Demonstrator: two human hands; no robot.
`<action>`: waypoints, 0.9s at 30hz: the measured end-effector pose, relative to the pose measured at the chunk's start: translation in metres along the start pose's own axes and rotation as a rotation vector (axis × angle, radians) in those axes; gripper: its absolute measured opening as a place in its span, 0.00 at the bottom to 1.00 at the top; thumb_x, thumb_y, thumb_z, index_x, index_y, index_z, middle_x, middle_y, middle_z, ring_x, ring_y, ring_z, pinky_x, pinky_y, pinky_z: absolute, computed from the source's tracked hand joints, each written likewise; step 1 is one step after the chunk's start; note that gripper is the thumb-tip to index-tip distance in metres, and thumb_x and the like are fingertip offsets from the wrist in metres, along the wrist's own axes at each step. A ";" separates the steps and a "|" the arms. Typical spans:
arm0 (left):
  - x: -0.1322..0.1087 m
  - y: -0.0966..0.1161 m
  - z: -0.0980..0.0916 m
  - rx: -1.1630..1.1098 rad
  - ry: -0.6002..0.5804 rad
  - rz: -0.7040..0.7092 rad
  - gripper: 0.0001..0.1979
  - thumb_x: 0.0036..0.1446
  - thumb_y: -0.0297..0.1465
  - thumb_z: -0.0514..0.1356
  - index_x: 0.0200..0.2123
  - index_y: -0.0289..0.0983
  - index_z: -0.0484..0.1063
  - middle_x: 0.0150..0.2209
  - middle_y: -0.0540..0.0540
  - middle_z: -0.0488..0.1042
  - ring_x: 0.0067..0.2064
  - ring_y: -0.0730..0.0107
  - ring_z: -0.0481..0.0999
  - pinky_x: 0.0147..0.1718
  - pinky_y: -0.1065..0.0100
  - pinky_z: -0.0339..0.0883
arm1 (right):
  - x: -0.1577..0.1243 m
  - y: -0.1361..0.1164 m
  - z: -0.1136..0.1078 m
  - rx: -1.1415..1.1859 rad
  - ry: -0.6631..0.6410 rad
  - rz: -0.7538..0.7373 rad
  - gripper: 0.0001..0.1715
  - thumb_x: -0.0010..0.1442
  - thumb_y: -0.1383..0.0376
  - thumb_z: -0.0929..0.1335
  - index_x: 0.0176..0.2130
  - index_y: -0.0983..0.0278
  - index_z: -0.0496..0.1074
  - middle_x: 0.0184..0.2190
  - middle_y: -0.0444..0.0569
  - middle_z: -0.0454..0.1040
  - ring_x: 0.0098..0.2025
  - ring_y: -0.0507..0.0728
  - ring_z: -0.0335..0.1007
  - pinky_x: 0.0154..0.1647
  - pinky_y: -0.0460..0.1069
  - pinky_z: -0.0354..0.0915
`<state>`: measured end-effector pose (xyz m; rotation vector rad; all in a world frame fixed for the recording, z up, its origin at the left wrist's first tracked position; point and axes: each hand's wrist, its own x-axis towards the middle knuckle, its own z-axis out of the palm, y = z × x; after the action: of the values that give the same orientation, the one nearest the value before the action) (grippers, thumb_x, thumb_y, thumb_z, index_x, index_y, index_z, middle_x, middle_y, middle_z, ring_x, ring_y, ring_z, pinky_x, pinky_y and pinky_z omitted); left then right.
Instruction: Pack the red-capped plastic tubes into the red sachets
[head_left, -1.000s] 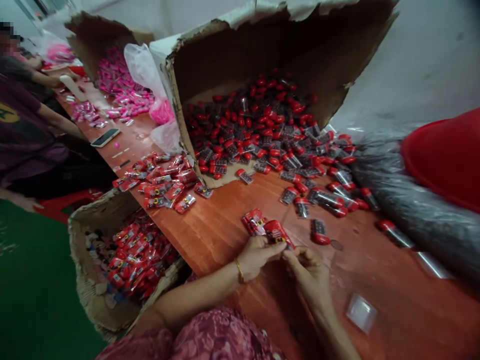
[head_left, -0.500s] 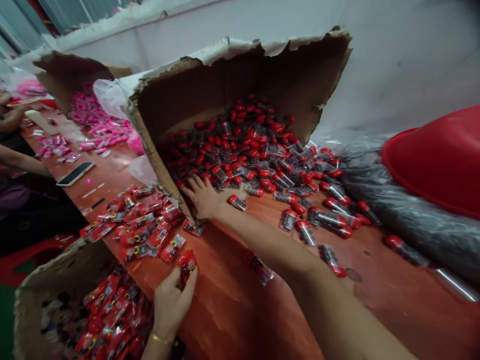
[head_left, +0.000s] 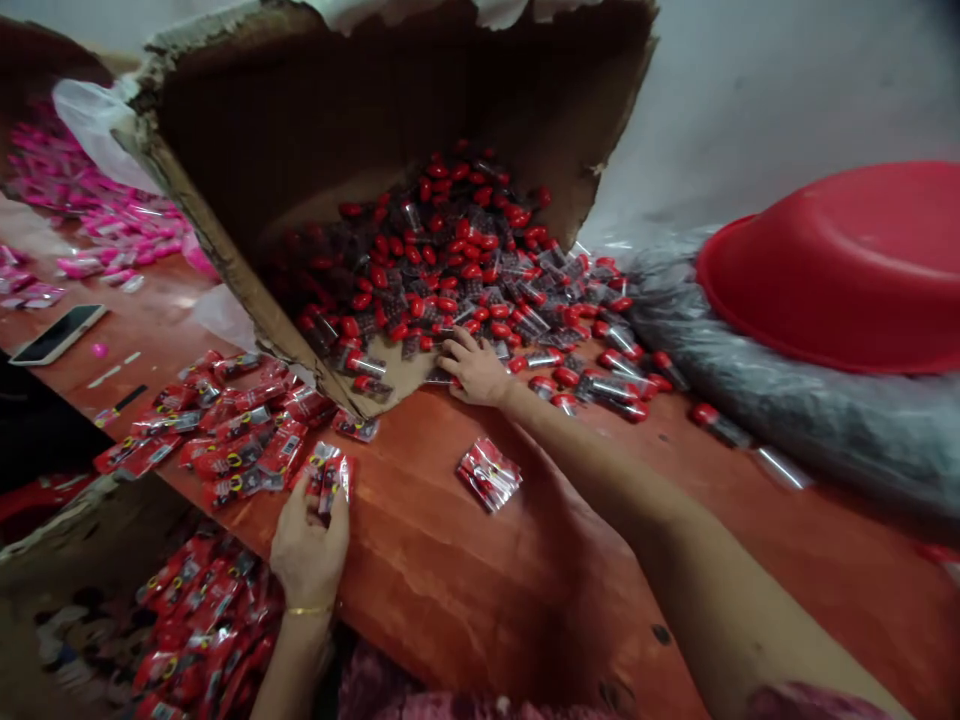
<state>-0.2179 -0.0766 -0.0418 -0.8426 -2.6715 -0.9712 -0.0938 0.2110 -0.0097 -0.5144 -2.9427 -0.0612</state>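
My left hand (head_left: 311,545) is closed around a small red printed plastic packet (head_left: 330,478) above the front of the table. Beside it lies a heap of similar flat red packets (head_left: 255,430). My right hand (head_left: 476,370) reaches to the near edge of a pile of clear, red-capped tubes (head_left: 450,265) with dark contents. Its fingers are apart and touch the pile; the fingertips are partly hidden among the tubes. The pile spills from a tipped cardboard box (head_left: 217,250). A flat stack of red packets (head_left: 489,474) rests on the table between my hands.
Below the table's left edge, an open carton (head_left: 45,530) holds many red packets. A red basin (head_left: 847,270) sits upside down on a wrapped grey bundle (head_left: 810,400) at the right. Pink items (head_left: 112,215) and a phone (head_left: 60,335) are at the left.
My right hand has moved right along the pile, away from the box's left wall. My left hand still holds a packet. The view has shifted, and the packets between my hands show more clearly.
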 end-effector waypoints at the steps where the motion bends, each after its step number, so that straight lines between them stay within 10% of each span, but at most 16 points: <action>1: 0.001 -0.001 0.000 0.020 0.013 0.022 0.28 0.51 0.43 0.55 0.52 0.34 0.67 0.29 0.44 0.73 0.31 0.63 0.72 0.34 0.63 0.66 | -0.016 0.005 0.000 0.002 0.003 0.013 0.29 0.53 0.62 0.63 0.54 0.64 0.63 0.57 0.59 0.59 0.63 0.71 0.38 0.51 0.64 0.53; 7: -0.009 0.024 -0.008 0.045 0.117 0.239 0.22 0.52 0.38 0.58 0.47 0.31 0.70 0.42 0.35 0.72 0.46 0.53 0.71 0.44 0.55 0.64 | -0.117 0.028 -0.005 0.005 0.037 0.220 0.30 0.51 0.62 0.64 0.54 0.66 0.65 0.57 0.58 0.60 0.62 0.71 0.43 0.57 0.63 0.45; 15: -0.041 0.136 0.033 -0.065 -0.474 0.705 0.20 0.56 0.41 0.54 0.48 0.40 0.72 0.56 0.41 0.67 0.60 0.52 0.59 0.54 0.52 0.56 | -0.197 0.017 -0.016 0.028 0.013 0.313 0.41 0.48 0.57 0.65 0.60 0.67 0.57 0.62 0.62 0.52 0.64 0.74 0.38 0.57 0.70 0.40; 20: -0.039 0.131 0.036 0.086 -0.711 0.637 0.18 0.55 0.41 0.55 0.47 0.43 0.73 0.58 0.44 0.64 0.61 0.49 0.58 0.56 0.48 0.52 | -0.224 -0.016 -0.017 0.090 0.176 0.337 0.32 0.53 0.54 0.64 0.53 0.68 0.65 0.58 0.62 0.58 0.64 0.71 0.41 0.59 0.66 0.44; 27: -0.045 0.108 0.030 0.016 -0.675 0.552 0.15 0.59 0.37 0.52 0.47 0.46 0.73 0.57 0.48 0.65 0.60 0.54 0.60 0.56 0.48 0.51 | -0.216 -0.075 -0.021 0.331 0.379 0.355 0.17 0.56 0.60 0.63 0.42 0.65 0.72 0.51 0.58 0.69 0.59 0.66 0.56 0.56 0.63 0.54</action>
<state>-0.1191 -0.0101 -0.0223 -2.0582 -2.6284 -0.5904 0.0845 0.0671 -0.0246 -0.8516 -2.3896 0.3262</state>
